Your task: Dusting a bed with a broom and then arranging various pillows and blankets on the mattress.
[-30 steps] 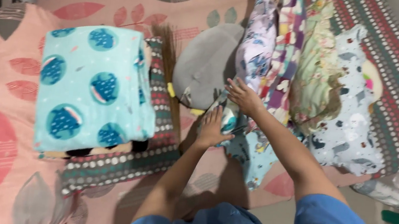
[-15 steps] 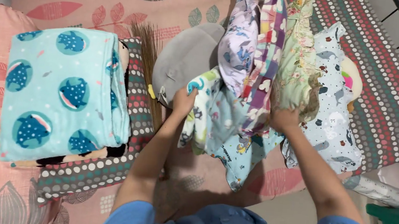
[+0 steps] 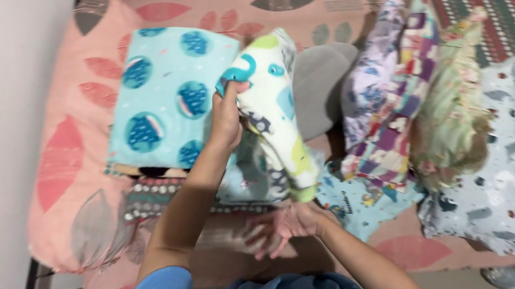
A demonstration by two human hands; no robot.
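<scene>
A white patterned cloth [image 3: 272, 110] — printed with green and blue shapes — was held up over the bed, its upper corner pinched in the closed fingers of the left hand [image 3: 226, 117]. The cloth hung down and to the right, its lower end just above the right hand [image 3: 283, 225]. That hand was seen with fingers spread and blurred, palm up beneath the cloth; whether it touched the fabric could not be told. Behind the left hand lay a folded turquoise blanket [image 3: 160, 94] with blue circles, stacked on a dotted blanket [image 3: 156, 197] on the pink leaf-print sheet [image 3: 67, 158]. A grey cushion [image 3: 316, 82] and a row of patterned pillows [image 3: 449, 118] were ranged to the right.
</scene>
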